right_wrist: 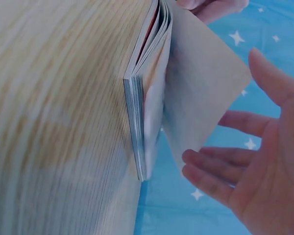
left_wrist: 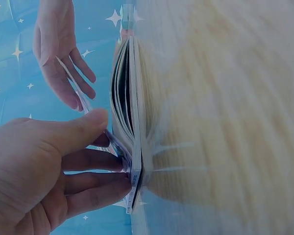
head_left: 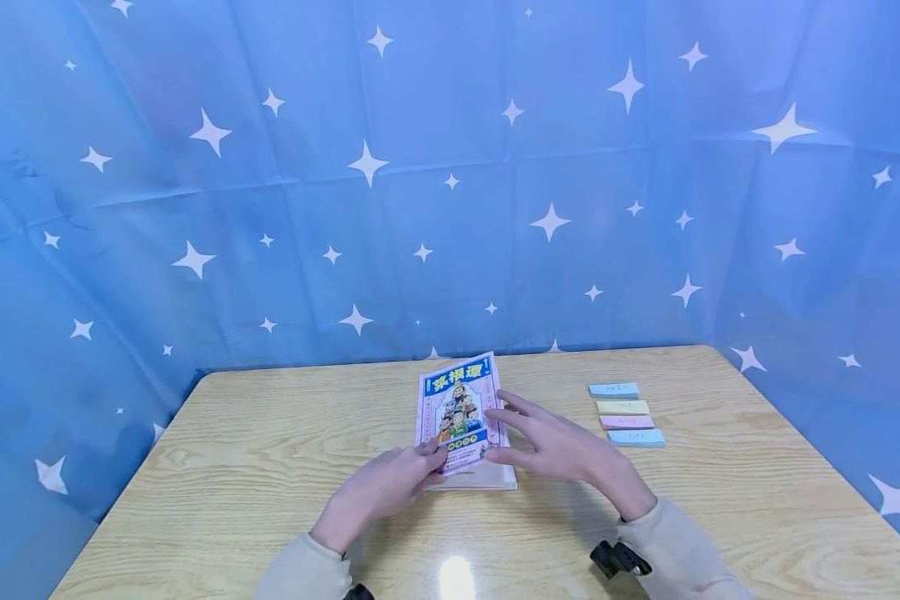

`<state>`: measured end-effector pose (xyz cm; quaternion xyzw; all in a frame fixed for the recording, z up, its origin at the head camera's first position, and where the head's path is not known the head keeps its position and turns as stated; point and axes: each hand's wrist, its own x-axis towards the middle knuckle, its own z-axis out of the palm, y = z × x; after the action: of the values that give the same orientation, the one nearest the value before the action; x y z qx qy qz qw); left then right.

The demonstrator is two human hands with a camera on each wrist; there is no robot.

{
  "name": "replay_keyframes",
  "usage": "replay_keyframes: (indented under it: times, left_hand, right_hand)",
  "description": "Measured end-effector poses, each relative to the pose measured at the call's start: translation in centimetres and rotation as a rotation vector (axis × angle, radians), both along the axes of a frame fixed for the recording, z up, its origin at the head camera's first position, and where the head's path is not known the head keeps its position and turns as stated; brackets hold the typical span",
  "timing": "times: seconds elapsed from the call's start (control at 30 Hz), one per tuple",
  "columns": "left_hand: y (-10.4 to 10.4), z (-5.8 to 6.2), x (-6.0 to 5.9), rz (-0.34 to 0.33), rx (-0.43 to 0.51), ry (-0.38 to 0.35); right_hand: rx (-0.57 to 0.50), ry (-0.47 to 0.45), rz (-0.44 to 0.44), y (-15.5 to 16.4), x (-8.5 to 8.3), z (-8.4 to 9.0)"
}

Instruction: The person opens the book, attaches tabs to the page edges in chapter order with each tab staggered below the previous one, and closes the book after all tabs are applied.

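A book (head_left: 461, 404) with a pink and blue cartoon cover lies near the middle of the table, its front cover lifted at an angle. My left hand (head_left: 392, 483) pinches that cover near its lower left, thumb on top and fingers beneath. In the left wrist view the pages (left_wrist: 122, 98) bulge apart by the spine. My right hand (head_left: 555, 446) is beside the cover's right edge, fingers spread and fairly straight. The right wrist view shows the pale underside of the cover (right_wrist: 206, 78) standing away from the pages, with the right fingertips (right_wrist: 193, 161) right at its edge.
Several small sticky-note pads (head_left: 622, 421), blue, yellow and pink, sit in a column on the table to the right of the book. Behind the wooden table (head_left: 285, 433) hangs a blue curtain (head_left: 435, 167) with white stars.
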<state>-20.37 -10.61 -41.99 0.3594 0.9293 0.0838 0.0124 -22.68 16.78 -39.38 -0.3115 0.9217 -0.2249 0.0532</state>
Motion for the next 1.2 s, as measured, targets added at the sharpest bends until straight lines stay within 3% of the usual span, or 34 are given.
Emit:
replay_keyframes:
  times: [0.2, 0.37, 0.57, 0.8, 1.07, 1.2]
  left_hand:
    - [0.4, 0.1, -0.1, 0.004, 0.011, 0.054]
    - [1.0, 0.0, -0.3, 0.001, -0.016, 0.11]
    - [1.3, 0.0, -0.5, 0.006, -0.061, 0.105]
    - [1.4, 0.1, -0.4, 0.004, -0.091, 0.081]
    - [1.0, 0.3, 0.0, -0.069, -0.13, 0.161]
    - [0.6, 0.5, 0.4, -0.076, -0.116, 0.164]
  right_hand:
    - [0.008, 0.004, 0.019, 0.0, 0.0, -0.2]
    - [0.075, -0.01, 0.037, -0.2, 0.0, -0.6]
    - [0.147, -0.041, -0.006, -0.7, 0.1, -1.1]
    - [0.124, -0.039, 0.001, -0.5, 0.0, -1.1]
    - [0.083, -0.034, -0.006, 0.3, -0.3, -0.2]
    - [0.062, -0.058, -0.008, 0.6, -0.4, 0.0]
